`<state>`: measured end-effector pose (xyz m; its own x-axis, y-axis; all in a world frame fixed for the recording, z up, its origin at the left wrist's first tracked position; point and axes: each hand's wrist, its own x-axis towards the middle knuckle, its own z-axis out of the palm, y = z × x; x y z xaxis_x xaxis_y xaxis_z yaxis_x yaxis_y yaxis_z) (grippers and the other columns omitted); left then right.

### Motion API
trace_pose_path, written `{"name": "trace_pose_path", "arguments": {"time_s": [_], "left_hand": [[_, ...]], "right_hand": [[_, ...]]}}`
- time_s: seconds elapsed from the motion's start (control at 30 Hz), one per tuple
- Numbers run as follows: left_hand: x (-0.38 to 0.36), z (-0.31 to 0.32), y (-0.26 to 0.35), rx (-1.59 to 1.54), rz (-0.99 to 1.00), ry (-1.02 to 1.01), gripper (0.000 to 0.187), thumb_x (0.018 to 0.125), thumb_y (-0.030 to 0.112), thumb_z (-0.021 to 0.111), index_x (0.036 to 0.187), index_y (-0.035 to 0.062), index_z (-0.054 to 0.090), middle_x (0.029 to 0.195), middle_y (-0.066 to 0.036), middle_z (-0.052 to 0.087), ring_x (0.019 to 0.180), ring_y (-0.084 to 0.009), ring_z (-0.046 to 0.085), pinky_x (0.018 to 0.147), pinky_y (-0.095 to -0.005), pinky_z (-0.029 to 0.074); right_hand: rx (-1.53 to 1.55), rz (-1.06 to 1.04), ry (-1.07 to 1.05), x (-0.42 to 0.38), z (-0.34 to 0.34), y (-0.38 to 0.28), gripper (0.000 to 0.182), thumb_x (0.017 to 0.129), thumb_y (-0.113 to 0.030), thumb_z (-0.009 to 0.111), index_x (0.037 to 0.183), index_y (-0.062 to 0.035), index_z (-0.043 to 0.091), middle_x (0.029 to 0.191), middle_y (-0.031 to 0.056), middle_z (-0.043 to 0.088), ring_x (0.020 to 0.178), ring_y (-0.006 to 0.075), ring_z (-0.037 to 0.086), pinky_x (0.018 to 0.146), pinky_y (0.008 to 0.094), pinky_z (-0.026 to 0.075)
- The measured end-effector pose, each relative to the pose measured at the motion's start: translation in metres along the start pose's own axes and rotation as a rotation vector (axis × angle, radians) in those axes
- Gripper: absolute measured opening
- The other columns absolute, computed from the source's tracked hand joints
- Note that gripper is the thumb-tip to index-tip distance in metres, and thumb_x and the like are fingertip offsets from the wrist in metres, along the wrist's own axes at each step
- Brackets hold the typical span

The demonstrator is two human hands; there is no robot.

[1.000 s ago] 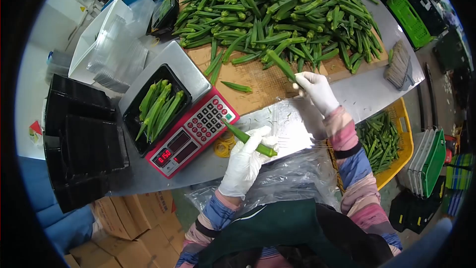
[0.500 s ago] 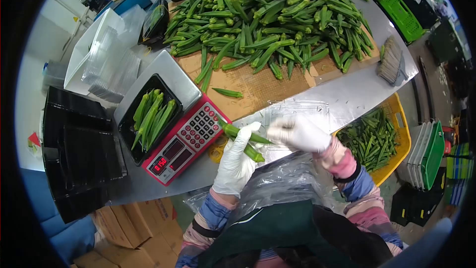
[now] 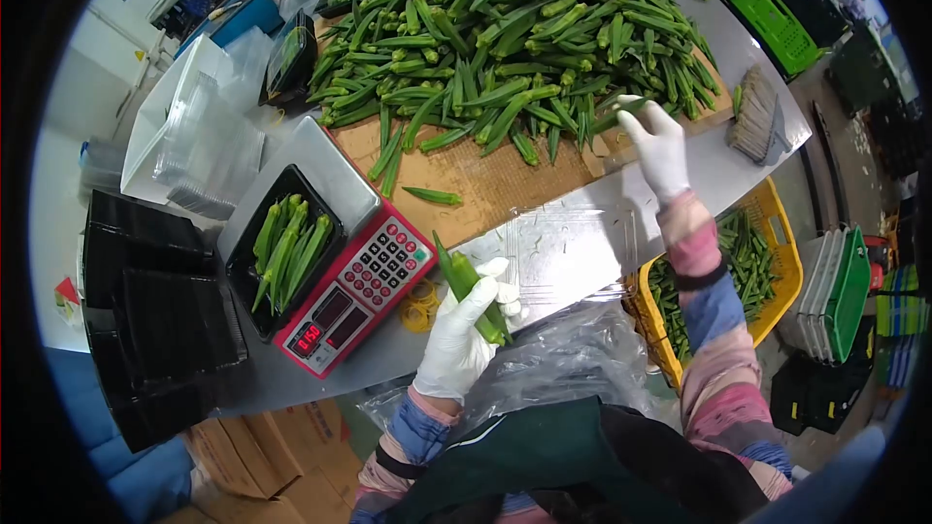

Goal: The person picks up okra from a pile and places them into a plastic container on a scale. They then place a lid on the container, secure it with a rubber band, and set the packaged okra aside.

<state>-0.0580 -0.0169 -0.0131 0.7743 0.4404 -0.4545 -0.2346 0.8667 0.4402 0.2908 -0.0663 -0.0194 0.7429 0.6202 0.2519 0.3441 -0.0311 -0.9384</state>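
Note:
My left hand (image 3: 458, 344), in a white glove, is closed around a few green okra pods (image 3: 464, 277) above the front edge of the metal table. At the near right edge of the large okra pile (image 3: 524, 39), the fingers of my gloved right hand (image 3: 660, 147) pinch an okra pod (image 3: 633, 109). Left of my left hand stands a red digital scale (image 3: 361, 303) with a lit red display. On its steel plate sits a black tray (image 3: 239, 277) holding several okra pods (image 3: 291, 250). A single pod (image 3: 432, 196) lies on the cardboard (image 3: 485, 184).
Black trays (image 3: 175, 330) are stacked at left, near clear plastic containers (image 3: 209, 141). A yellow crate (image 3: 791, 281) of okra stands at right, below the brush (image 3: 755, 121). Yellow tape rolls (image 3: 417, 309) lie by the scale. Clear plastic film (image 3: 573, 359) hangs at the table's front.
My right hand has moved from near my left hand up and right to the pile's edge. The pods in my left hand are now more upright.

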Motion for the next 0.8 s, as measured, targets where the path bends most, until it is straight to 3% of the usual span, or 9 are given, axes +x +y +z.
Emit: {"name": "trace_pose_path", "arguments": {"time_s": [0.1, 0.3, 0.4, 0.43, 0.53, 0.67, 0.7, 0.73, 0.8], "left_hand": [[0.002, 0.008, 0.003, 0.04, -0.015, 0.011, 0.037, 0.102, 0.019, 0.061, 0.135, 0.0027, 0.053, 0.113, -0.012, 0.067, 0.1, -0.0229, 0.068, 0.09, -0.0422, 0.057], [-0.004, 0.02, 0.006, 0.065, 0.017, 0.05, 0.039, 0.102, 0.019, 0.06, 0.136, 0.0023, 0.053, 0.126, -0.017, 0.065, 0.108, -0.0271, 0.067, 0.091, -0.0416, 0.057], [-0.007, 0.023, 0.007, 0.048, 0.017, 0.055, 0.039, 0.102, 0.019, 0.06, 0.137, 0.0015, 0.053, 0.127, -0.018, 0.064, 0.11, -0.0282, 0.067, 0.091, -0.0419, 0.057], [-0.007, 0.023, 0.007, 0.043, 0.021, 0.035, 0.039, 0.103, 0.019, 0.059, 0.137, 0.0006, 0.053, 0.13, -0.018, 0.062, 0.111, -0.0287, 0.066, 0.091, -0.0427, 0.058], [-0.008, 0.022, 0.005, 0.068, 0.034, 0.026, 0.04, 0.103, 0.02, 0.059, 0.138, 0.0002, 0.052, 0.135, -0.018, 0.059, 0.112, -0.0286, 0.066, 0.091, -0.0426, 0.058], [-0.015, 0.039, 0.011, 0.08, -0.007, -0.064, 0.043, 0.103, 0.021, 0.059, 0.139, -0.0002, 0.051, 0.136, -0.015, 0.057, 0.115, -0.0268, 0.065, 0.093, -0.0403, 0.058], [-0.016, 0.045, 0.011, 0.152, 0.015, -0.104, 0.043, 0.103, 0.02, 0.058, 0.14, -0.0014, 0.05, 0.127, -0.013, 0.061, 0.11, -0.0245, 0.066, 0.092, -0.0393, 0.057], [-0.014, 0.039, 0.008, 0.198, -0.007, -0.1, 0.043, 0.103, 0.019, 0.058, 0.139, -0.0018, 0.05, 0.124, -0.013, 0.062, 0.107, -0.0237, 0.066, 0.09, -0.0388, 0.057], [-0.01, 0.021, 0.001, 0.294, -0.047, -0.095, 0.043, 0.102, 0.017, 0.059, 0.139, -0.0028, 0.049, 0.119, -0.012, 0.064, 0.101, -0.0222, 0.067, 0.088, -0.0377, 0.057]], "right_hand": [[0.357, 0.284, -0.174, -0.03, -0.012, -0.034, 0.034, 0.1, -0.016, 0.058, 0.129, 0.0018, 0.061, 0.117, 0.009, 0.07, 0.093, 0.0132, 0.063, 0.08, 0.0283, 0.051], [0.763, 0.471, -0.434, -0.072, 0.006, -0.056, 0.046, 0.096, -0.014, 0.055, 0.137, 0.0049, 0.054, 0.115, 0.0126, 0.069, 0.096, 0.0164, 0.063, 0.085, 0.0286, 0.048], [0.841, 0.405, -0.557, -0.083, 0.023, -0.058, 0.05, 0.093, -0.014, 0.053, 0.139, 0.0063, 0.051, 0.115, 0.0134, 0.069, 0.099, 0.0166, 0.062, 0.089, 0.0299, 0.046], [0.842, 0.427, -0.592, -0.086, 0.027, -0.057, 0.053, 0.092, -0.014, 0.053, 0.14, 0.0067, 0.05, 0.115, 0.0134, 0.069, 0.104, 0.0176, 0.062, 0.096, 0.0316, 0.045], [0.782, 0.396, -0.592, -0.096, 0.042, -0.063, 0.051, 0.09, -0.013, 0.054, 0.138, 0.0052, 0.05, 0.109, 0.0092, 0.07, 0.093, 0.0173, 0.065, 0.082, 0.0282, 0.051], [0.538, 0.407, -0.834, -0.106, 0.045, -0.088, 0.046, 0.089, 0.0, 0.049, 0.133, 0.0038, 0.057, 0.113, 0.0121, 0.07, 0.109, 0.018, 0.063, 0.098, 0.0331, 0.05], [0.385, 0.266, -0.903, -0.112, 0.051, -0.087, 0.045, 0.089, 0.006, 0.046, 0.132, 0.0015, 0.06, 0.111, 0.0102, 0.07, 0.107, 0.0155, 0.063, 0.094, 0.0318, 0.052], [0.431, 0.412, -0.952, -0.119, 0.052, -0.091, 0.038, 0.094, -0.001, 0.052, 0.131, 0.0021, 0.06, 0.11, 0.0083, 0.07, 0.104, 0.0135, 0.063, 0.093, 0.0301, 0.052], [0.377, 0.321, -0.906, -0.119, 0.052, -0.086, 0.034, 0.096, -0.013, 0.062, 0.128, -0.0017, 0.064, 0.108, 0.0074, 0.07, 0.101, 0.0147, 0.064, 0.09, 0.0296, 0.052]]}}
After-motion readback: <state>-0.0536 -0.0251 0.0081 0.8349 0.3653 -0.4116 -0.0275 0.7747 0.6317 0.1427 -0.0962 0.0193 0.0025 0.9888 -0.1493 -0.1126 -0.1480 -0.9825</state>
